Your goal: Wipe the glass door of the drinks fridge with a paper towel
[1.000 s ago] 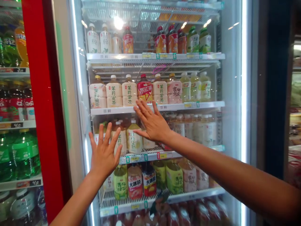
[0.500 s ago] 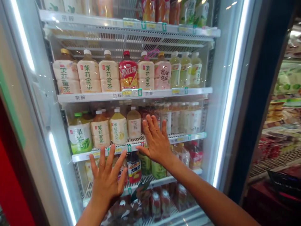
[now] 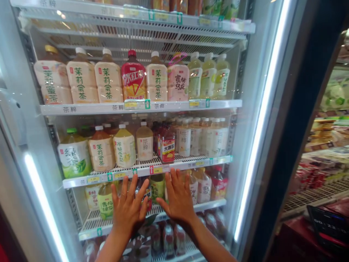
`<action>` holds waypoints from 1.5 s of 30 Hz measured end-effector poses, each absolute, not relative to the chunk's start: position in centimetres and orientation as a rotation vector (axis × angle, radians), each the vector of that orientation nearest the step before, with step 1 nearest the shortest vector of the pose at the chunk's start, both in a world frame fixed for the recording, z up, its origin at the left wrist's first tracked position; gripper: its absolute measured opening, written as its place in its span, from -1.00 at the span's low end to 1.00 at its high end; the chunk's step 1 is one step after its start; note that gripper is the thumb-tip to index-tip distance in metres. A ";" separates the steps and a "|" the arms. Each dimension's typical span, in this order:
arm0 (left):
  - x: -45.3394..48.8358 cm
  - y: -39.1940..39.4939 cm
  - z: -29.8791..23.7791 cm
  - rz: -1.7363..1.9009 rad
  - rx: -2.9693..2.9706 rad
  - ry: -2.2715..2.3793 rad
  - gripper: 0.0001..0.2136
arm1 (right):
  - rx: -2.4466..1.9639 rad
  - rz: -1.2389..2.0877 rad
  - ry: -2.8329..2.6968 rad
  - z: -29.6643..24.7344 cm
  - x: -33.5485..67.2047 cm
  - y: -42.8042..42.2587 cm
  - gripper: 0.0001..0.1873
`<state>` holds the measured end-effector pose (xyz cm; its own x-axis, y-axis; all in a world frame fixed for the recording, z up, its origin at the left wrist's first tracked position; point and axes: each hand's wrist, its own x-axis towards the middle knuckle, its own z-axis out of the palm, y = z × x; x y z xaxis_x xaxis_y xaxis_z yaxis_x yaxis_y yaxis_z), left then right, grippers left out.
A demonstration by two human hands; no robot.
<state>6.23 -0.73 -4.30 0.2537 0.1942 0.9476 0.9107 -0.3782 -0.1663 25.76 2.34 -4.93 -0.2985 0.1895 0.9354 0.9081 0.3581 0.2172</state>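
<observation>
My left hand [image 3: 129, 205] is held up with its fingers spread, in front of the lower shelves of a drinks fridge. Beside it on the right, my right hand [image 3: 178, 198] is also open, its fingertips just below a shelf edge [image 3: 174, 167]. Neither hand holds anything; whether the palms touch the fridge's glass I cannot tell. A bottle with a red and yellow label [image 3: 168, 149] stands just above my right fingertips. Behind my left hand, a green-labelled bottle [image 3: 105, 203] and a dark-labelled bottle are partly covered.
Bottled teas, including a red-labelled bottle [image 3: 133, 80], line the shelf above. A green-capped bottle [image 3: 74, 156] stands at the left of the middle shelf. Bright light strips [image 3: 261, 123] run along both sides. At the right lie a phone showing digits [image 3: 328, 225] and shelves of packaged goods.
My right hand has come down and slightly left, level with my left hand, uncovering the red and yellow-labelled bottle. Both hands remain open. The view has shifted, with the fridge larger and further left.
</observation>
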 end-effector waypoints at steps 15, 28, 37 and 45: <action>6.2 0.1 -5.4 -1.289 -1.677 -0.969 -0.32 | -0.826 -1.031 -1.712 -3.6 26.0 3.0 -0.19; 6.1 -0.2 -5.4 -1.318 -1.721 -0.973 -0.41 | -1.034 -0.813 -1.546 -8.1 22.8 2.4 -0.23; 6.0 0.0 -5.9 -1.327 -1.737 -1.005 -0.41 | -1.099 -0.817 -1.573 -9.3 22.5 2.4 -0.20; 6.0 -0.3 -5.6 -1.317 -1.743 -0.997 -0.35 | -1.127 -0.820 -1.411 -9.9 24.7 2.8 -0.22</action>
